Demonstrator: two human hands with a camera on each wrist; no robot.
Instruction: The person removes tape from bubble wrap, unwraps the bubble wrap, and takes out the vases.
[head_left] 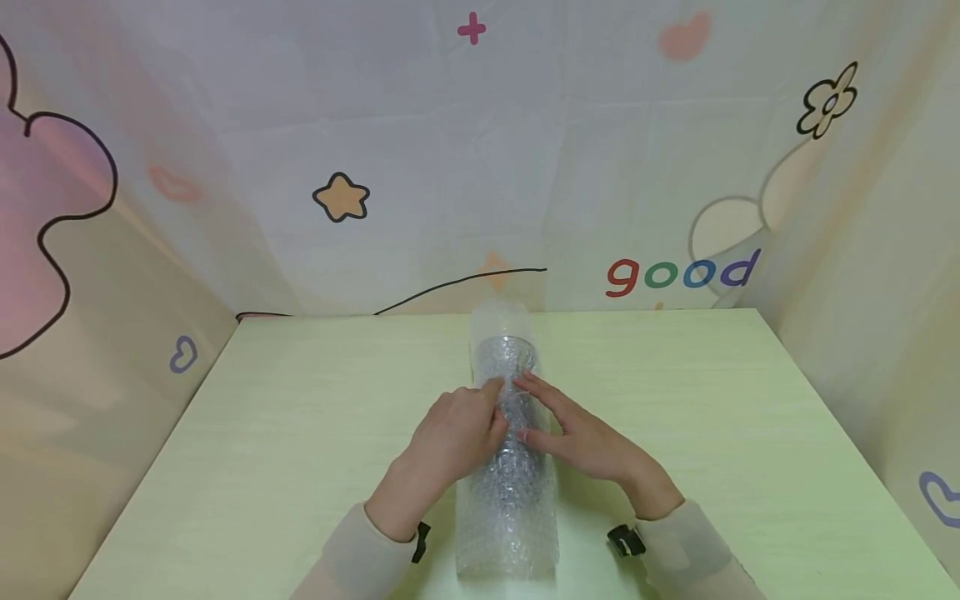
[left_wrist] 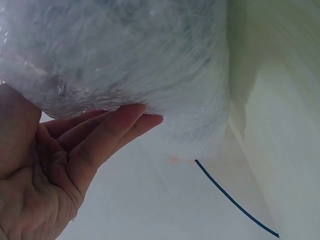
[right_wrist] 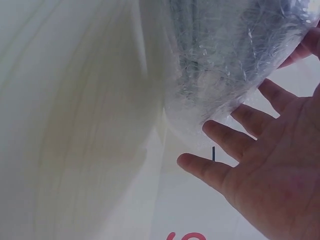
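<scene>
A long roll-shaped parcel in clear bubble wrap (head_left: 510, 492) lies lengthwise on the table, with something greyish and cylindrical inside whose kind is blurred by the wrap. My left hand (head_left: 457, 429) presses on the top of the wrap from the left. In the left wrist view, fingertips (left_wrist: 135, 112) of that hand touch the wrap with fairly straight fingers; its thumb tip is hidden there. From the right, my right hand (head_left: 592, 437) rests its fingertips and thumb on the wrap. Its fingers are spread and straight in the right wrist view, the palm (right_wrist: 285, 185) standing off the parcel.
The pale green table (head_left: 300, 450) extends to both sides of the parcel. A printed cloth backdrop (head_left: 420, 108) stands behind it and along both sides. The far end of the wrap reaches close to the table's back edge.
</scene>
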